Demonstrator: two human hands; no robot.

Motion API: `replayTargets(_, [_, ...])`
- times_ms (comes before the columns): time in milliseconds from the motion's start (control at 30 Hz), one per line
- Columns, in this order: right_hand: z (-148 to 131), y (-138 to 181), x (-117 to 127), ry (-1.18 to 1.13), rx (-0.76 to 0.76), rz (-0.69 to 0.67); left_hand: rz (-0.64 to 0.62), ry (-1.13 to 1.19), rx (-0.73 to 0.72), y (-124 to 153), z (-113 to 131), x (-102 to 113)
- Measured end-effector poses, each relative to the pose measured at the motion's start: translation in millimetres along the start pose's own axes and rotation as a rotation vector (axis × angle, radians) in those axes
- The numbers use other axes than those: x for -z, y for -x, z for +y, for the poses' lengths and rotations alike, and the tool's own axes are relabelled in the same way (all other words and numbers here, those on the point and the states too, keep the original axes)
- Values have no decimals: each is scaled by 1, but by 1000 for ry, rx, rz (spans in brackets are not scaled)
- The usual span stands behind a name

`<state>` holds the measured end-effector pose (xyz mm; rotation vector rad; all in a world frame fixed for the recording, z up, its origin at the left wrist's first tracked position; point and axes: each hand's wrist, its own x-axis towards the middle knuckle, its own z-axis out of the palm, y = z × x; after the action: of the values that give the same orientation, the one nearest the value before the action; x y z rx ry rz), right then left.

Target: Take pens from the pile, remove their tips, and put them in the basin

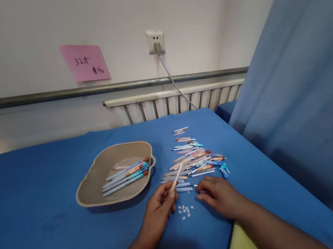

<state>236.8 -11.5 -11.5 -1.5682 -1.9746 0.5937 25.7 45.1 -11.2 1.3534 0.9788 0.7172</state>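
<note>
My left hand (161,204) is closed around a pale pen barrel, and a thin white pen refill (179,173) sticks up out of it at a slant. My right hand (215,193) is low over the near edge of the pen parts, fingers curled and pressed together; what they hold, if anything, is hidden. Just beyond both hands lies a spread of loose pen parts (189,161): barrels, white refills and coloured ends. Several small white pieces (183,210) lie on the blue cloth between my hands.
A beige basin (90,191) stands on the left, with several assembled-looking pens (126,181) in it. Blue cloth (45,240) covers the table. A blue curtain (306,74) hangs at the right. Behind are a metal rail, a plugged socket (156,41) with its cord, and a pink note (84,61).
</note>
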Motion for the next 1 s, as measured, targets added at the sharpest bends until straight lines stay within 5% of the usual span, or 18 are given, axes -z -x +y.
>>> replayTargets(300, [26, -10, 11, 86, -142, 285, 27, -3, 3, 1, -2, -2])
replayTargets(833, [28, -9, 14, 268, -195, 214, 38, -38, 1, 3, 1, -6])
replayTargets(1000, [23, -9, 18, 72, -80, 309, -8, -125, -20, 5, 1, -5])
